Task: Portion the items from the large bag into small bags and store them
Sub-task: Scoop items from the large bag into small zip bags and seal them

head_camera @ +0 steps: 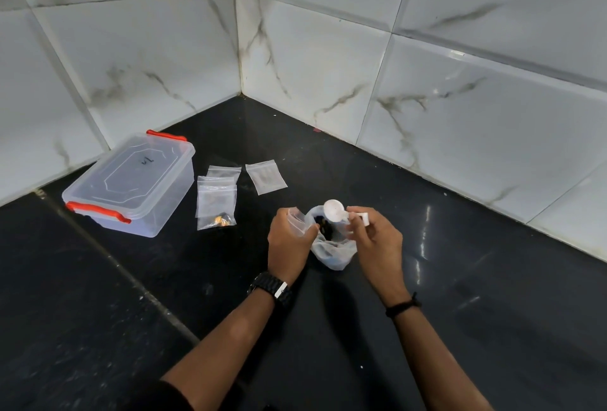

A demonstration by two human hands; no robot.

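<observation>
A: Several small clear zip-top plastic bags (pixel 216 197) lie left of centre in the frame, and one of them already shows a few dark and golden pieces at its bottom corner, so we judge one portion done. Another small clear bag (pixel 266 177) lies flat just to the right of that pile, seemingly empty.

B: So we are mid-scoop on the next one. Our right hand (pixel 374 240) pinches the handle of the white plastic measuring scoop (pixel 335 211), whose round bowl sits over the mouth of the large crumpled translucent bag (pixel 331 246) at the centre of the frame. Dark items show inside it; what they are we cannot tell.

A: Our left hand (pixel 289 240) is curled around a small clear bag (pixel 295 218), held right against the large bag's rim. Whether its mouth is spread open we cannot make out.

B: Then the next move, as we judge it, calls for lining the scoop's lip up with that small opening and tipping gently, or pieces will scatter on the black stone counter (pixel 460 295).

A: After that, sealing the strip. The clear plastic storage box with orange-red latches (pixel 131 187) sits at the left with its lid on, so it needs unlatching before anything gets stored.
</observation>
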